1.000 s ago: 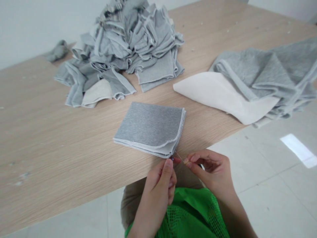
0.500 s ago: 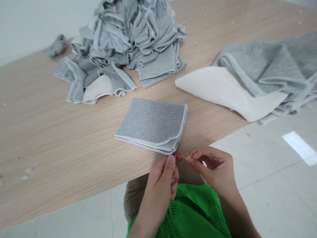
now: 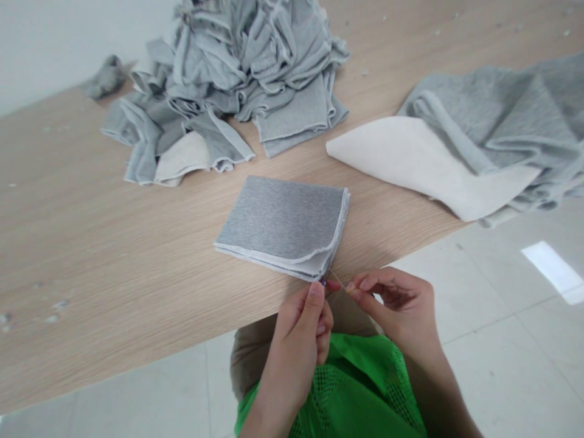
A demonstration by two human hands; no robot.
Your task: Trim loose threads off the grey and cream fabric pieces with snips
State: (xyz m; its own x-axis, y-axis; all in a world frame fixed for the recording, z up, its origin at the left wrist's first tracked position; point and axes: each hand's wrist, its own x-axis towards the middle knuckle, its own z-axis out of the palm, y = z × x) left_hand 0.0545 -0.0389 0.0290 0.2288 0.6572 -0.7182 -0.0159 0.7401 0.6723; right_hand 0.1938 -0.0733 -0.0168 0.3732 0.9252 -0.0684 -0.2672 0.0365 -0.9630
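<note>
A folded grey cloth (image 3: 285, 219) with pale overlocked edges lies on the table, its near corner reaching the table's front edge. My left hand (image 3: 303, 322) is closed there, thumb on top, pinching that corner. A tiny blue-purple spot shows beside the thumb; what it belongs to is hidden. To the right, my right hand (image 3: 396, 301) pinches a thin thread (image 3: 338, 278) between thumb and fingertips. The thread runs taut from the cloth's corner to those fingers. A small dark object beneath the right fingers is mostly covered.
Crumpled grey cloths (image 3: 255, 67) are heaped at the back of the wooden table (image 3: 137, 261). More grey fabric with a white piece (image 3: 410, 152) lies at the right, overhanging the edge. A small grey bundle (image 3: 104, 78) sits back left. Lint specks dot the surface.
The camera view has shifted slightly, so everything appears a little displaced. Both hands keep the same grips on the cloth's corner and the thread.
</note>
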